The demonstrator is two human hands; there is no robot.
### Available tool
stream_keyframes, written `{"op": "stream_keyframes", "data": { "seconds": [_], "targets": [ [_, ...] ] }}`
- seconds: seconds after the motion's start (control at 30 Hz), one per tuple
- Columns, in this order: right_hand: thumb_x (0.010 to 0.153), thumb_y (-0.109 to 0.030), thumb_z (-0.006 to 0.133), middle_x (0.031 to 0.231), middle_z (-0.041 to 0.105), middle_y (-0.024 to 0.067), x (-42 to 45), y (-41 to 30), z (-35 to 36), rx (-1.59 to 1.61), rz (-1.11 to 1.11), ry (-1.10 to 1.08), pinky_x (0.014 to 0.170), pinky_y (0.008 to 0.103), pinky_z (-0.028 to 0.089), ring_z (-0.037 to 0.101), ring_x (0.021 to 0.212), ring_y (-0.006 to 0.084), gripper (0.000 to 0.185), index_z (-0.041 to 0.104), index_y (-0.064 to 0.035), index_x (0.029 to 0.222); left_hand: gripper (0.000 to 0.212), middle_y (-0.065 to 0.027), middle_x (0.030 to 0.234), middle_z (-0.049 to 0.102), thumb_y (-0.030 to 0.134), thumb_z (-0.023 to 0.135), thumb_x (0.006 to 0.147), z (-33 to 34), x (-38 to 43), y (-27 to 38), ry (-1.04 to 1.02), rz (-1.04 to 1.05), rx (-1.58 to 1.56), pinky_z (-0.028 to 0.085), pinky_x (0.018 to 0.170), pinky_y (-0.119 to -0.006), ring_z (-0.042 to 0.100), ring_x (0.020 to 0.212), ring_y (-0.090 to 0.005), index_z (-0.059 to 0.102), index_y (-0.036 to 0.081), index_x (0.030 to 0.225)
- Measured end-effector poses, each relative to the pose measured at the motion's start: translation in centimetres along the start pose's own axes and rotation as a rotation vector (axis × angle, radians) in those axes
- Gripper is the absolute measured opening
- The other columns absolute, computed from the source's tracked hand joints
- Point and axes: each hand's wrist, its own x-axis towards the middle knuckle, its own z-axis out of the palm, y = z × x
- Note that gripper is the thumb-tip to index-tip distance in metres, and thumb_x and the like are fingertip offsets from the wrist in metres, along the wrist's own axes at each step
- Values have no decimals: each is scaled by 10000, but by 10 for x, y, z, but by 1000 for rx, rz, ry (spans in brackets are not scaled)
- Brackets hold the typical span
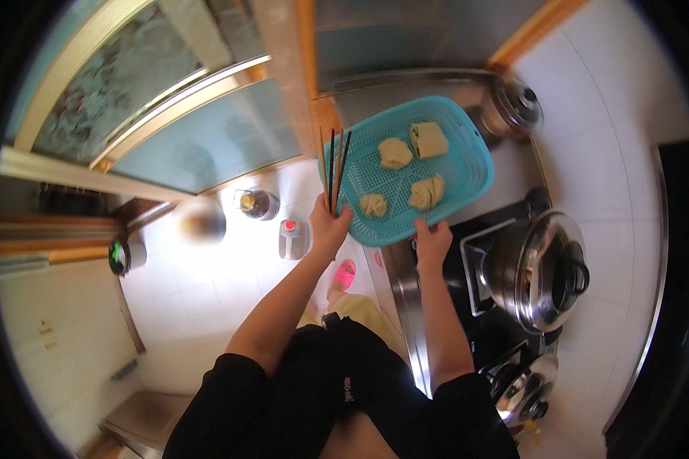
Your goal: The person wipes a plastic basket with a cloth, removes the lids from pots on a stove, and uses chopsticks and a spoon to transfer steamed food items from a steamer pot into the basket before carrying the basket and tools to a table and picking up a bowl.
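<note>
A turquoise plastic basket [402, 221] with a perforated bottom is held out in front of me. My left hand [329, 228] grips several chopsticks [337, 166], light and dark, and is at the basket's near left edge. Their tips point away from me, over the left rim. My right hand [433, 244] holds the near right rim. Inside lie twisted steamed rolls, a small one [373, 205], a pleated one [427, 193] and a rounded one [395, 153]. A squarish piece of layered bread [428, 139] with green filling sits in the far right part.
At my right, a large lidded steel pot [537, 275] stands on the black gas stove [459, 275]. A lidded pan [525, 390] is nearer me, and another lidded pot [512, 108] sits beyond the basket. Bottles [258, 203] and a jug [293, 240] stand on the floor, left.
</note>
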Motion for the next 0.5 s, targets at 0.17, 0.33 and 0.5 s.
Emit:
{"op": "stream_keyframes", "data": {
  "seconds": [0.17, 0.33, 0.5],
  "targets": [
    [769, -72, 621, 743, 596, 52, -83, -42, 65, 209, 53, -228, 578, 254, 472, 545, 632, 103, 182, 570, 43, 900, 338, -77, 743, 540, 89, 627, 727, -116, -35, -39, 152, 31, 6, 427, 591, -275, 500, 644, -139, 496, -1, 1026],
    [762, -90, 625, 703, 596, 45, -161, -80, 157, 169, 19, -561, 570, 267, 437, 529, 607, 110, 199, 585, 36, 911, 339, -27, 673, 535, 70, 642, 727, -242, -81, -91, 420, -124, -94, 407, 496, -247, 454, 549, -88, 507, -13, 1027],
    [766, -47, 598, 781, 594, 54, -269, -141, 256, 223, 117, -827, 546, 240, 443, 537, 652, 98, 187, 568, 56, 918, 467, -66, 579, 501, 159, 667, 684, -379, -122, -121, 649, -253, 47, 413, 479, -285, 462, 488, -129, 500, -20, 1080]
  ]
}}
